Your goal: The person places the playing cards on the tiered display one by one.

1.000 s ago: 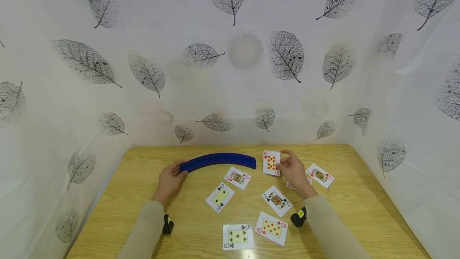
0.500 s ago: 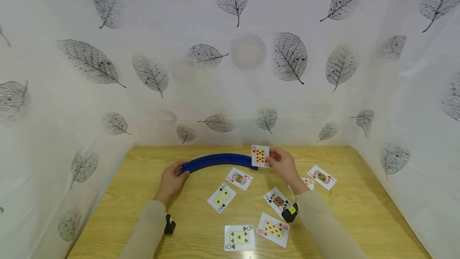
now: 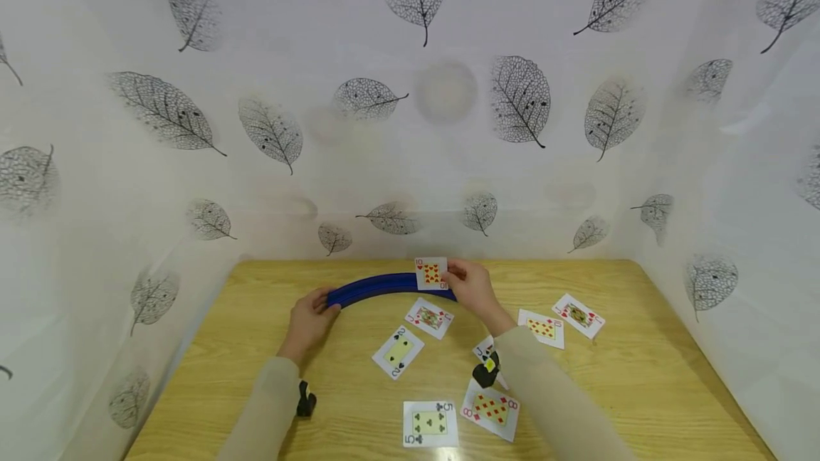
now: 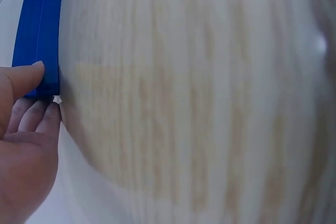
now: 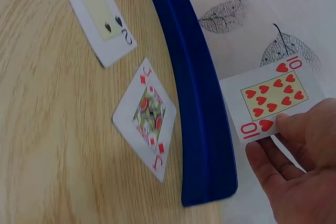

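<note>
A curved blue card holder (image 3: 371,286) lies near the far edge of the table. Its left end is gripped by my left hand (image 3: 310,323), thumb on top and fingers at the end, as the left wrist view also shows. Between thumb and fingers my right hand (image 3: 472,289) pinches a ten of hearts card (image 5: 273,97), face towards me. In the head view that card overlaps the holder's right half; in the right wrist view it stands beside the holder's far side. Just in front of the holder lies a jack of diamonds (image 3: 430,318), with a two of spades (image 3: 398,352) close by.
A five of clubs (image 3: 430,423) and an eight of diamonds (image 3: 490,410) lie near the front. My right forearm partly covers a jack of spades (image 3: 482,350). Further right are a ten of diamonds (image 3: 542,328) and a jack of hearts (image 3: 579,316). A leaf-patterned curtain (image 3: 442,162) surrounds the table.
My right hand has carried the ten of hearts leftward, from right of the holder to over its right half. The ten of diamonds has come into fuller view. My left hand keeps its grip.
</note>
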A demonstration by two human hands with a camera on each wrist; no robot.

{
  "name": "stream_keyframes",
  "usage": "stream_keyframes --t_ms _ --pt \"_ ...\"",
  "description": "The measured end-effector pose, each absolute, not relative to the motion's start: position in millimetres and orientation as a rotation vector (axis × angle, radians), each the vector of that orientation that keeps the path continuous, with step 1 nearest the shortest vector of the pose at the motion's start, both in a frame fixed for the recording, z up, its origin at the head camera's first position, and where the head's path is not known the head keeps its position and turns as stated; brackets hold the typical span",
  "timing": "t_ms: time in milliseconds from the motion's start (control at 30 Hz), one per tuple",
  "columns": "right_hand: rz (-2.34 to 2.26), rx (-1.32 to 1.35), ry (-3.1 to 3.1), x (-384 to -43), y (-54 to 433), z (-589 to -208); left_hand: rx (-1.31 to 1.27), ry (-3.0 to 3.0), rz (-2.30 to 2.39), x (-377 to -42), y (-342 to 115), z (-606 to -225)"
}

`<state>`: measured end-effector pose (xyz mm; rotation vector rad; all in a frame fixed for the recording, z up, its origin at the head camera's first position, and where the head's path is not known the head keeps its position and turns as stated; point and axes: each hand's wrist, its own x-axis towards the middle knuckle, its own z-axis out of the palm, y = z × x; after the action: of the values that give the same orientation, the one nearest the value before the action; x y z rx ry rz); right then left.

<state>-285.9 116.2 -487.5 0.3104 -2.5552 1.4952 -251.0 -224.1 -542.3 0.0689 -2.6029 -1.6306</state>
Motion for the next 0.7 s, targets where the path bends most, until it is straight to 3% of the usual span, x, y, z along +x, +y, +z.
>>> stream_keyframes --t_ms 700 --pt "1.545 0.517 -2.595 -293.4 46.2 -479.6 0.078 -2.602 -1.597 -248.4 -221.9 -540.9"
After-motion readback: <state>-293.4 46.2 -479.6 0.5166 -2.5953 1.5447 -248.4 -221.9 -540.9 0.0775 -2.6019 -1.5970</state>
